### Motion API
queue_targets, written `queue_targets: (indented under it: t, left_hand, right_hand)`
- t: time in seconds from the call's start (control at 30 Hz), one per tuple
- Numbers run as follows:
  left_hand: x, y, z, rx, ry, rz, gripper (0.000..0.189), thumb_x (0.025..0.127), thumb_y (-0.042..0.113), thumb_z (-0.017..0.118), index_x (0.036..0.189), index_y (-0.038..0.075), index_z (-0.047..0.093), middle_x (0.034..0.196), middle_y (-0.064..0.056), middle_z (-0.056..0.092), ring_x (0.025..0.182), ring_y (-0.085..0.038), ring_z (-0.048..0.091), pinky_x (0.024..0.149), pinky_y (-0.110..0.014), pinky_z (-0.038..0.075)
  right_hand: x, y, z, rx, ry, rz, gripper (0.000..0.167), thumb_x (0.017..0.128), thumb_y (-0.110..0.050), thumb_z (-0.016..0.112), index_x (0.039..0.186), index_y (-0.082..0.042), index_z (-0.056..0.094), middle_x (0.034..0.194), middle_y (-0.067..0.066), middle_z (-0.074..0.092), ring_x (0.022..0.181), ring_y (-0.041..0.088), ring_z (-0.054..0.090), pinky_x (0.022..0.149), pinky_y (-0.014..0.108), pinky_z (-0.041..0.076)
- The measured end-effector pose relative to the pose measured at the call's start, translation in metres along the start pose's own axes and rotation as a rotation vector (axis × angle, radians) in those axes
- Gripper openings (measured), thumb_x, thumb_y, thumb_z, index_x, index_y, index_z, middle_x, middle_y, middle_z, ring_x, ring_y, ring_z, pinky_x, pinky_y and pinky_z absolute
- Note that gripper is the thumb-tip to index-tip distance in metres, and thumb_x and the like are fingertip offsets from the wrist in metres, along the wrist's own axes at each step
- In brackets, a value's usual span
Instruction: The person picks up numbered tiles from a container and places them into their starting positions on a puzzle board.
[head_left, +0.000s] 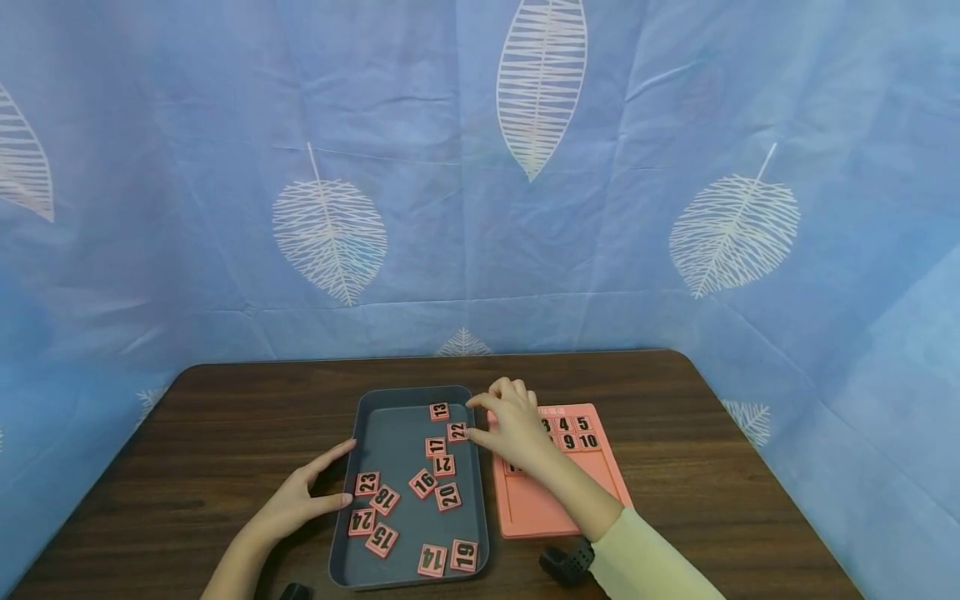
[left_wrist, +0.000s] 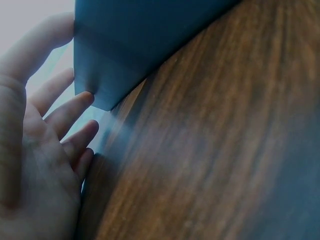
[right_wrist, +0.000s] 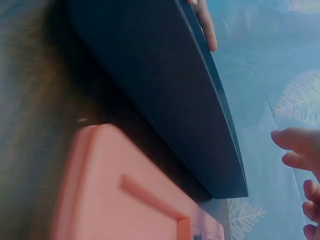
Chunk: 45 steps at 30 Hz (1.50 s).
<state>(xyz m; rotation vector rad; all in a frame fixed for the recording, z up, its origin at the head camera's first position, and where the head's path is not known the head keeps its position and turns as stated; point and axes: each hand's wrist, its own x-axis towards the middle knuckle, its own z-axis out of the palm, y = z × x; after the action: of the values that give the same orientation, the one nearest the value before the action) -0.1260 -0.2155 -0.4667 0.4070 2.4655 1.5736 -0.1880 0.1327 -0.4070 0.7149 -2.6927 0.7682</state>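
A dark grey tray [head_left: 397,433] lies on the table with pink number tiles scattered in it. My left hand [head_left: 296,496] is at the tray's left side, fingers extended, fingertips at its wall; the left wrist view shows that hand [left_wrist: 50,130] against the tray's outer side. Over the tray's right rim is my right hand [head_left: 516,425], thumb and index finger apart with nothing between them. Nearest to those fingertips is the tile 22 [head_left: 457,432], with tile 13 [head_left: 439,412] beyond. Under the right forearm is a pink board [head_left: 536,508], partly hidden, with number tiles in its upper rows.
Several other tiles, such as 16 [head_left: 423,483] and 19 [head_left: 464,556], lie across the tray. A black wrist device [head_left: 566,562] is on the right wrist. The dark wooden table [head_left: 697,450] ends at a blue leaf-patterned curtain [head_left: 420,242].
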Motion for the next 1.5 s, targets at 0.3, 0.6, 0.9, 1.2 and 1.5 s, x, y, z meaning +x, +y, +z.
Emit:
queue_targets:
  t: [0.3, 0.6, 0.9, 1.2, 1.5]
  left_hand:
    - [-0.001, -0.002, 0.000, -0.005, 0.002, 0.002, 0.072, 0.087, 0.019, 0.071, 0.150, 0.015, 0.035, 0.154, -0.018, 0.024, 0.138, -0.050, 0.014, 0.096, -0.076, 0.015]
    - [-0.001, -0.001, -0.001, -0.023, -0.008, -0.019, 0.073, 0.088, 0.020, 0.070, 0.151, 0.018, 0.034, 0.155, -0.017, 0.023, 0.138, -0.050, 0.014, 0.097, -0.075, 0.017]
    - [0.000, -0.001, 0.000, -0.025, -0.017, -0.026, 0.073, 0.088, 0.021, 0.071, 0.151, 0.019, 0.033, 0.155, -0.016, 0.022, 0.138, -0.050, 0.013, 0.097, -0.075, 0.017]
    - [0.000, 0.002, -0.002, 0.001, 0.004, -0.076, 0.073, 0.087, 0.024, 0.072, 0.150, 0.022, 0.036, 0.155, -0.018, 0.022, 0.138, -0.050, 0.014, 0.097, -0.074, 0.018]
    - [0.001, 0.001, -0.002, -0.011, -0.006, -0.072, 0.072, 0.087, 0.023, 0.072, 0.150, 0.020, 0.036, 0.154, -0.018, 0.023, 0.138, -0.049, 0.014, 0.098, -0.073, 0.019]
  right_hand:
    - [0.035, 0.000, 0.021, -0.025, -0.151, -0.005, 0.033, 0.081, -0.033, 0.078, 0.111, -0.020, 0.071, 0.090, 0.000, 0.031, 0.088, 0.023, 0.026, 0.074, 0.041, 0.019]
    - [0.055, 0.005, 0.040, -0.101, -0.207, 0.025, 0.031, 0.080, -0.038, 0.078, 0.108, -0.026, 0.073, 0.090, 0.001, 0.031, 0.089, 0.022, 0.027, 0.073, 0.040, 0.019]
    - [0.062, 0.009, 0.051, -0.186, -0.243, 0.091, 0.031, 0.079, -0.047, 0.077, 0.105, -0.030, 0.073, 0.092, 0.000, 0.034, 0.088, 0.022, 0.028, 0.072, 0.037, 0.021]
    - [0.068, 0.012, 0.056, -0.205, -0.270, 0.133, 0.028, 0.077, -0.045, 0.079, 0.100, -0.032, 0.074, 0.098, 0.001, 0.038, 0.092, 0.023, 0.031, 0.074, 0.037, 0.025]
    - [0.071, 0.012, 0.057, -0.240, -0.335, 0.133, 0.026, 0.075, -0.046, 0.080, 0.098, -0.034, 0.073, 0.097, 0.000, 0.038, 0.094, 0.022, 0.031, 0.075, 0.036, 0.026]
